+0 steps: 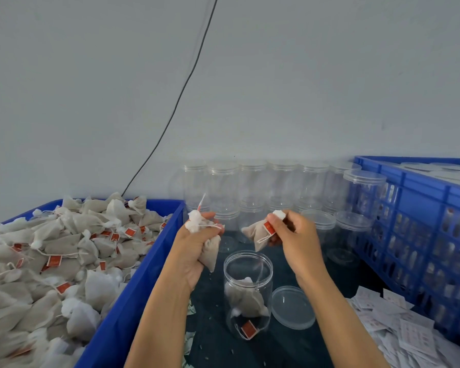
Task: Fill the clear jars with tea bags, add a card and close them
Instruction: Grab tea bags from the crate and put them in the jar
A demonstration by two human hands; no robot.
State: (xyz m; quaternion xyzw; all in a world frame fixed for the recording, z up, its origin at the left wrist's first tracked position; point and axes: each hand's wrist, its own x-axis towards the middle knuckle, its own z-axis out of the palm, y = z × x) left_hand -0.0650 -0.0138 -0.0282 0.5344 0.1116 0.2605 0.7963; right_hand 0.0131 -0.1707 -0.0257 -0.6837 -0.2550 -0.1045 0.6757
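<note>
1. Lower left: a blue bin [133, 301] heaped with tea bags [64, 251] sits within easy reach for grabbing; their red tags carry print too small to read.
2. Centre: the left hand [194, 248] clutches a few bags as stock, and the right hand [295, 235] pinches one bag [255, 235] above the open jar [248, 293], likely to drop it in.
3. Right of the jar, its lid [294, 306] waits; cards [398, 333] at lower right are illegible.

Left hand [197, 243] and right hand [292, 235] raised, fingers curled.
</note>
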